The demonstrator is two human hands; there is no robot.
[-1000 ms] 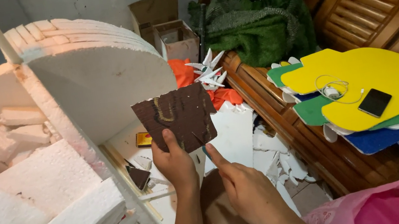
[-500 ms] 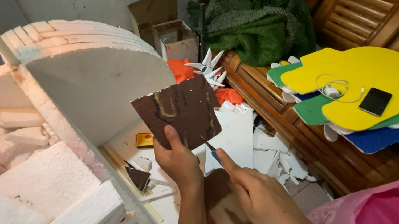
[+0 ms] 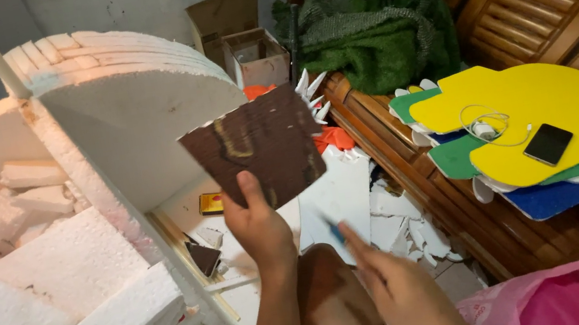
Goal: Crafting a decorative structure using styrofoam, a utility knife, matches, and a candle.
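The left hand (image 3: 260,230) was raised near the middle of the view, its thumb pressed against the face of a dark brown, roughly square board with pale yellowish streaks (image 3: 256,148), pinching it by the lower edge and holding it upright, tilted a little. Behind the board, at about ten o'clock, stood a thick white foam half-disc (image 3: 132,110) built of stacked layers, with broken white foam blocks (image 3: 21,199) heaped at nine o'clock.

The right hand (image 3: 398,293) hung lower, at about five o'clock from the board, blurred, fingers curled around a small blue-tipped tool (image 3: 332,231); I could not tell what kind of tool it was. Under both hands lay scattered white foam offcuts (image 3: 394,223).

At three o'clock, a yellow foam cut-out sheet (image 3: 532,114) rested on green and blue sheets atop a wooden bench (image 3: 419,188), carrying a black phone (image 3: 547,143) and a white earphone cable (image 3: 487,128). A green fabric heap (image 3: 368,24) sat at one o'clock, a pink plastic bag (image 3: 578,294) at four.
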